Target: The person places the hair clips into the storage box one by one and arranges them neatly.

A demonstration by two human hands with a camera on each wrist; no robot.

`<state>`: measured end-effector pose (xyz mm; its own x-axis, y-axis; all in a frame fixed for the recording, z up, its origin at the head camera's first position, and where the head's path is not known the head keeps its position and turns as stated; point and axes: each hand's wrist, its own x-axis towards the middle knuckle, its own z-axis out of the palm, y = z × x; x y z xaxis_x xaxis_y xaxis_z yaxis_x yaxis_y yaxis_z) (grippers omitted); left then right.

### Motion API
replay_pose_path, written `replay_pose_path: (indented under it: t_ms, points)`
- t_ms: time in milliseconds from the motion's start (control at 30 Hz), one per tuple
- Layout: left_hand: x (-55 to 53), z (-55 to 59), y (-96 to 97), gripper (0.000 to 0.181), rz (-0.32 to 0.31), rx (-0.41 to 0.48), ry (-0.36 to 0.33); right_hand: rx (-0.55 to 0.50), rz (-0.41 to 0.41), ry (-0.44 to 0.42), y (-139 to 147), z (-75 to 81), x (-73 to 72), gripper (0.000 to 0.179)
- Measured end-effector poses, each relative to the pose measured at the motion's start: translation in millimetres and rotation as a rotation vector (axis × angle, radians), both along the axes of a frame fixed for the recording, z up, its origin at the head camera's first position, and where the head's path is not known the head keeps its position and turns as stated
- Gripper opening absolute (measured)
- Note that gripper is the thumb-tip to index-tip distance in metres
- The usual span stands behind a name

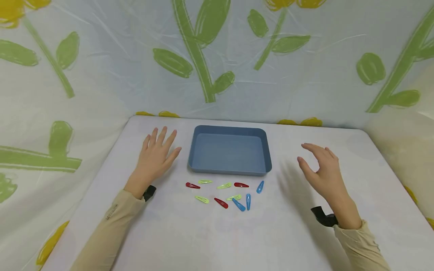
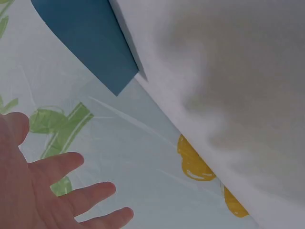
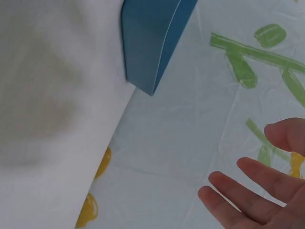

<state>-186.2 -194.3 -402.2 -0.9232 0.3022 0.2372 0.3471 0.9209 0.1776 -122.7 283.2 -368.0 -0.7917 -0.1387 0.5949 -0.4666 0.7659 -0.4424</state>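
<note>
Fingers spread, my left hand (image 1: 154, 157) hovers left of a shallow blue tray (image 1: 229, 173) and holds nothing. On the tray's other side my right hand (image 1: 323, 171) is raised over the table, its fingers relaxed and slightly bent, also holding nothing. In front of the tray lie several snap hair clips: red ones such as this red hair clip (image 1: 221, 203), yellow-green ones like this yellow-green hair clip (image 1: 202, 199), and blue ones including this blue hair clip (image 1: 248, 202). One blue clip overlaps a yellow-green one. Both wrist views show a tray corner (image 2: 90, 43) beyond the fingers.
The white table (image 1: 203, 241) stands against a hanging sheet (image 1: 135, 75) printed with green stems and yellow flowers. The sheet also closes in the left and right sides. Black straps (image 1: 323, 217) are worn at both wrists, below beige sleeves (image 1: 108, 229).
</note>
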Motion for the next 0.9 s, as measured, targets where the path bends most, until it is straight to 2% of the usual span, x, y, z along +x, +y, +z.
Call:
replay_pose_path:
  t_ms: [67, 167, 267, 400, 600, 733, 900]
  points:
    - [-2.0, 0.9, 3.1, 0.065, -0.007, -0.001, -0.008, -0.025, -0.002, 0.004, -2.0, 0.9, 0.6, 0.032]
    - [-3.8, 2.1, 6.6, 0.065, -0.023, -0.003, -0.025, -0.057, -0.022, -0.038, -6.5, 1.8, 2.0, 0.020]
    - [-5.4, 2.5, 8.4, 0.065, -0.052, 0.016, -0.064, -0.074, -0.057, -0.153, -11.9, 2.5, 4.4, 0.012]
    - [-7.0, 1.3, 11.0, 0.071, -0.095, 0.037, -0.151, -0.043, -0.068, -0.323, -19.0, -0.3, 4.5, 0.015]
    - [-8.1, 0.1, 17.3, 0.089, -0.142, 0.026, -0.273, 0.016, 0.005, -0.568, -29.7, -12.1, 0.7, 0.023]
    - [-11.2, -2.7, 23.0, 0.104, -0.168, 0.020, -0.329, 0.054, 0.051, -0.723, -39.6, -20.9, -4.5, 0.027]
    - [-15.3, -6.5, 30.6, 0.117, -0.219, 0.038, -0.384, 0.059, 0.060, -0.879, -52.7, -33.7, -9.6, 0.034]
